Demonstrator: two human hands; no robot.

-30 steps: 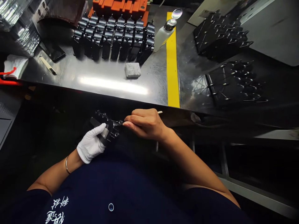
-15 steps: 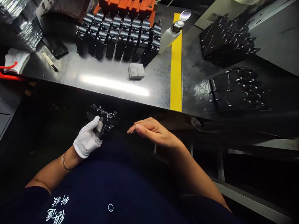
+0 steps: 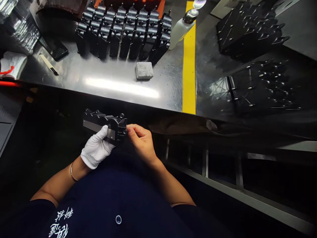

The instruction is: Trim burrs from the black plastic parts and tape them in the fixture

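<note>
My left hand (image 3: 96, 148), in a white glove, grips a black moulded part (image 3: 99, 119) with a grey metal strip along its side. Its thumb presses on the strip, and the part is held in front of the table's edge. At the right end of the part is my right hand (image 3: 142, 140), bare, with thumb and fingers pinched together against the small lugs there. Whatever lies between those fingertips is too small and hidden to make out.
On the metal table (image 3: 99, 71) stand rows of similar black parts (image 3: 123, 33), a grey block (image 3: 144, 70), a white bottle (image 3: 180, 31) and a light-handled knife (image 3: 48, 63). Past the yellow stripe (image 3: 189, 66) sit more black parts (image 3: 247, 31). A phone (image 3: 59, 49) lies left.
My right hand has moved left, from apart to the end of the black part. My left hand has turned the part so its long side and metal strip now show.
</note>
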